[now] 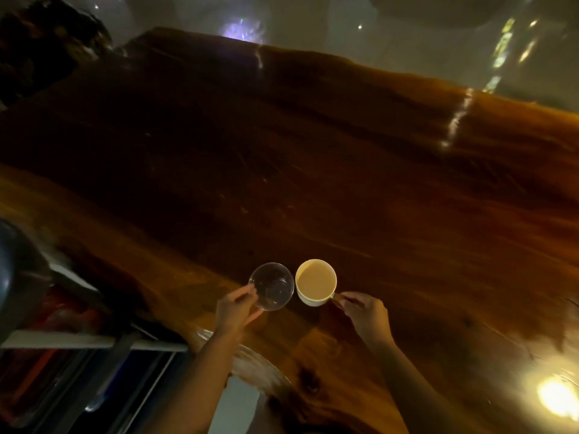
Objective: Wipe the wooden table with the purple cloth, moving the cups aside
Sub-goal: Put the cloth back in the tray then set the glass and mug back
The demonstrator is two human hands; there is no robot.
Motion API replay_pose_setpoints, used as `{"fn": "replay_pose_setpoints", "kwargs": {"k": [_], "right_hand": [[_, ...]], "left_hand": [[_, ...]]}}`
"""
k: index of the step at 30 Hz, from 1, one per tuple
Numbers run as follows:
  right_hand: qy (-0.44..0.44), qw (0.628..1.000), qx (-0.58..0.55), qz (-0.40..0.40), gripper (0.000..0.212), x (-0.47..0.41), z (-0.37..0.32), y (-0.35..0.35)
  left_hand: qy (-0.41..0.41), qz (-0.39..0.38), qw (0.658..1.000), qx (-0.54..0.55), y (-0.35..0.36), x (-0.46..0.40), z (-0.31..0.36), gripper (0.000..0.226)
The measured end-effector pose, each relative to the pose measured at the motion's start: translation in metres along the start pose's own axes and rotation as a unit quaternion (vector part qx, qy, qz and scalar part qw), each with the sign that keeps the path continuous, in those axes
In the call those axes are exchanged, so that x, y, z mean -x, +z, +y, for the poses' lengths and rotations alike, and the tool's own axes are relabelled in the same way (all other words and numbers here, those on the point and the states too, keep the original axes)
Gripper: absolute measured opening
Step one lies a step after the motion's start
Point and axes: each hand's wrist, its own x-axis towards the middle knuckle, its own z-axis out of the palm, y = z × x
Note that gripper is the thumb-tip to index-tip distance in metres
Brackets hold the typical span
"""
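Observation:
A dark, glossy wooden table (313, 170) fills most of the view. Near its front edge stand two cups side by side, rims almost touching. The left one is a clear glass cup (272, 286), and my left hand (235, 310) grips its near rim with thumb and fingers. The right one is a white mug (315, 282) filled with a light brown milky drink; my right hand (365, 316) pinches its handle on the near right side. No purple cloth is visible.
A shelf or rack with dark and red items (78, 333) stands at the lower left, off the table's edge. A dark rounded object (12, 277) sits at far left. Bright light reflects off the table at the lower right (557, 396). Grey floor lies beyond the far edge.

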Motion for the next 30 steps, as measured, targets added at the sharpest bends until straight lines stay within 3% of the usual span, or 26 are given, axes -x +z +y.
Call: {"fn": "replay_pose_setpoints", "kwargs": {"k": [6,12,16,22,30], "right_hand": [[0.04,0.993,-0.098,0.054,0.023,0.001,0.016,-0.04],[-0.011,0.974,-0.204,0.101,0.016,0.013,0.006,-0.126],[-0.045,0.962,-0.236,0.128,0.011,0.01,0.004,-0.204],[-0.071,0.967,-0.186,0.16,0.012,-0.011,0.032,-0.34],[-0.052,0.97,-0.168,0.167,0.01,-0.075,0.087,-0.489]], "left_hand": [[0.03,-0.047,0.998,-0.038,0.017,-0.002,0.022,0.034],[0.09,-0.11,0.986,-0.088,0.082,0.018,0.066,0.033],[0.115,-0.16,0.976,-0.096,0.153,0.041,0.097,0.032],[0.132,-0.218,0.96,-0.118,0.29,0.083,0.131,0.034],[0.114,-0.243,0.955,-0.127,0.47,0.102,0.148,0.033]]}}
